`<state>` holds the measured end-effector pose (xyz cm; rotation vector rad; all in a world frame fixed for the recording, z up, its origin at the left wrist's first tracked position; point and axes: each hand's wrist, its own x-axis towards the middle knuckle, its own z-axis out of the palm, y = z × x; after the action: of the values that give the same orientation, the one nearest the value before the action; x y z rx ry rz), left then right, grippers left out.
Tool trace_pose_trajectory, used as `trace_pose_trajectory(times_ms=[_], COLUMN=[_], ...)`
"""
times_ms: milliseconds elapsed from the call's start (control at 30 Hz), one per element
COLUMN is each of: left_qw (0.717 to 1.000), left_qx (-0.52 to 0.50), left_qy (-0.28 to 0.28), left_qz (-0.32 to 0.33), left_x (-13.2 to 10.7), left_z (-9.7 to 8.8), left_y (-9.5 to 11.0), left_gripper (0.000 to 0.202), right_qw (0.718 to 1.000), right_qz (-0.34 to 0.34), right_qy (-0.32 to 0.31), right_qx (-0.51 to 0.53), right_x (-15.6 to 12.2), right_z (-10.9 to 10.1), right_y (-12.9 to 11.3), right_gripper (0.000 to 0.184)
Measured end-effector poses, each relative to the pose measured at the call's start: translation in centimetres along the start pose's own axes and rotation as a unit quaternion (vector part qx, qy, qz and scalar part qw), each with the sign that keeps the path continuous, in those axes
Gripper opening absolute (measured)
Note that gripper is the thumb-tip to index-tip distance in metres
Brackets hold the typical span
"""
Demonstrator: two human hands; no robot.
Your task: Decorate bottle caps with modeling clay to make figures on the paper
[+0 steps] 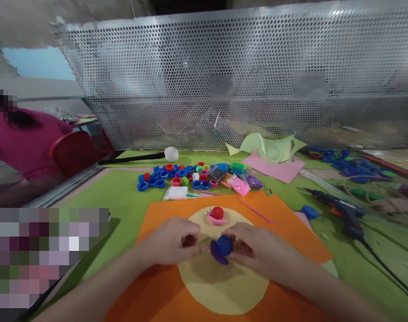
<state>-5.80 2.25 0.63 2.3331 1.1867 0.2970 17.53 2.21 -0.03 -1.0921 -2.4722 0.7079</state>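
Observation:
My left hand point(173, 242) and my right hand point(257, 247) meet over a pale yellow paper circle point(220, 286) that lies on an orange sheet point(284, 232). Between their fingertips sits a blue bottle cap point(224, 245) on a flat purple clay piece point(216, 255). Both hands pinch this cap-and-clay figure, the left from its left side, the right from its right. Farther up the yellow circle rests a second small figure, a red cap on pink clay point(217, 215).
A heap of blue, red and green bottle caps point(177, 175) and small clay packets point(239, 183) lie beyond the orange sheet. A white clay ball point(171, 154), pink and green paper point(274, 156), a glue gun point(341, 212) with its cable, and a perforated metal screen point(244, 76) are around. A person in magenta point(26, 138) sits left.

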Motion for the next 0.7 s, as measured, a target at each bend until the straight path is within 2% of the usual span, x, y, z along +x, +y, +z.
trace_pose_trajectory(times_ms=[100,233,433,533,700], left_qw=[1.0,1.0,0.999,1.0,1.0], left_qx=[0.011,0.024,0.031,0.029,0.024], left_qy=[-0.008,-0.005,-0.001,-0.002,-0.002], left_qz=[0.011,0.013,0.01,0.008,0.005], left_x=[0.06,0.21,0.22,0.19,0.13], left_z=[0.07,0.15,0.22,0.24,0.22], left_y=[0.07,0.15,0.02,-0.05,-0.02], left_gripper=[0.037,0.037,0.034,0.032,0.031], right_qw=[1.0,1.0,0.999,0.999,0.999], right_qz=[0.003,0.002,0.01,0.009,0.028], right_qy=[-0.005,-0.002,-0.037,-0.037,-0.033], right_qx=[-0.011,0.005,0.017,0.021,0.033], right_x=[-0.06,0.09,0.25,0.22,0.06], right_z=[0.21,0.44,0.11,-0.09,-0.39], right_y=[0.1,0.37,0.32,0.28,0.26], right_gripper=[0.015,0.023,0.029,0.027,0.036])
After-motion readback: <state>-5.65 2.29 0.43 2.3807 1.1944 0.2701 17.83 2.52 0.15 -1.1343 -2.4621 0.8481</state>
